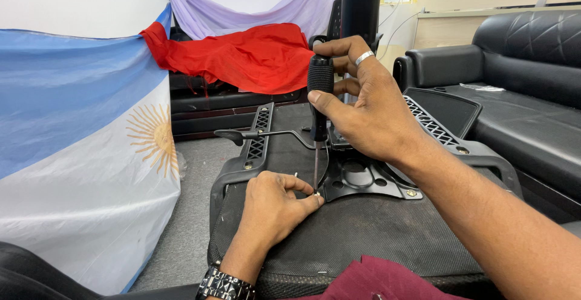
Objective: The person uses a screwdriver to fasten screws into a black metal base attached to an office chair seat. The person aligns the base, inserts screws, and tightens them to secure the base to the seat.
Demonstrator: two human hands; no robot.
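An office chair seat [363, 233] lies upside down in front of me, its black mesh underside up. A black metal mechanism plate [363, 176] sits on it, with a lever [254, 135] sticking out to the left. My right hand [363, 103], with a ring on one finger, grips the black handle of a screwdriver [319, 100] held upright, tip down at the plate's left corner. My left hand [275, 206], with a metal watch on the wrist, pinches a small screw [316, 194] at the screwdriver's tip.
A black gas cylinder [361, 3] rises behind my right hand. A black leather sofa [532, 88] stands to the right. A blue and white flag with a sun [85, 154] hangs at left. Red cloth [242, 55] and purple cloth [254, 9] drape over furniture behind. Grey floor lies between.
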